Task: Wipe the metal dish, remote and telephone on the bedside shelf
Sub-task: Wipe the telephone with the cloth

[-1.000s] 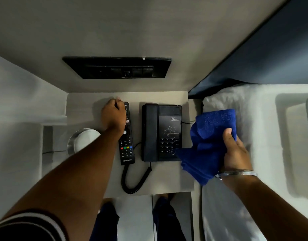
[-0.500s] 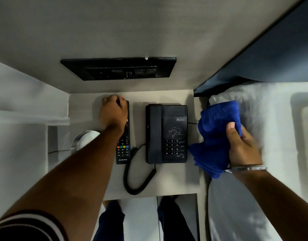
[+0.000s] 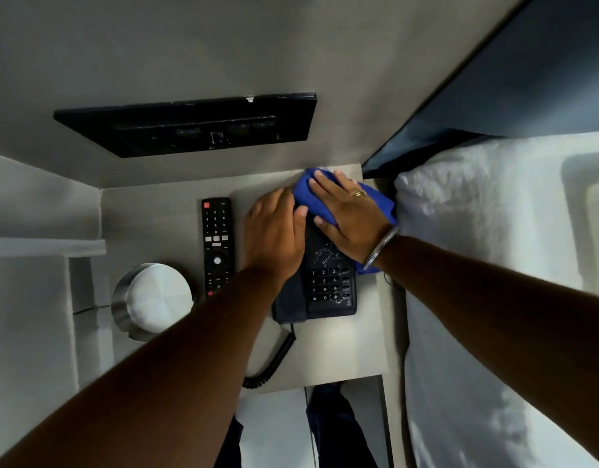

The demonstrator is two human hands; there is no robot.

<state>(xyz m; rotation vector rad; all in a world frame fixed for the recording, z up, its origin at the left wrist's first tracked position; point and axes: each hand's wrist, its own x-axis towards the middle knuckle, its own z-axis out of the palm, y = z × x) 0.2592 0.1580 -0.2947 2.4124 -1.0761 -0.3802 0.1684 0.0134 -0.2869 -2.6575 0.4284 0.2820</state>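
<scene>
A black telephone (image 3: 328, 288) lies on the beige bedside shelf (image 3: 342, 349), its coiled cord (image 3: 274, 363) trailing toward the front edge. My left hand (image 3: 274, 234) rests on the handset at the phone's left side. My right hand (image 3: 348, 217) lies flat, pressing a blue cloth (image 3: 308, 190) onto the phone's far end. A black remote (image 3: 217, 244) lies free to the left of the phone. Further left sits a round metal dish (image 3: 149, 302) with a white inside, partly behind my left forearm.
A black switch panel (image 3: 190, 126) is set in the wall above the shelf. A white bed with a pillow (image 3: 487, 211) adjoins the shelf on the right. My legs and the floor show below the front edge.
My left hand has let go of the remote and moved right onto the phone's handset. My right hand has brought the blue cloth from beside the bed onto the far end of the phone.
</scene>
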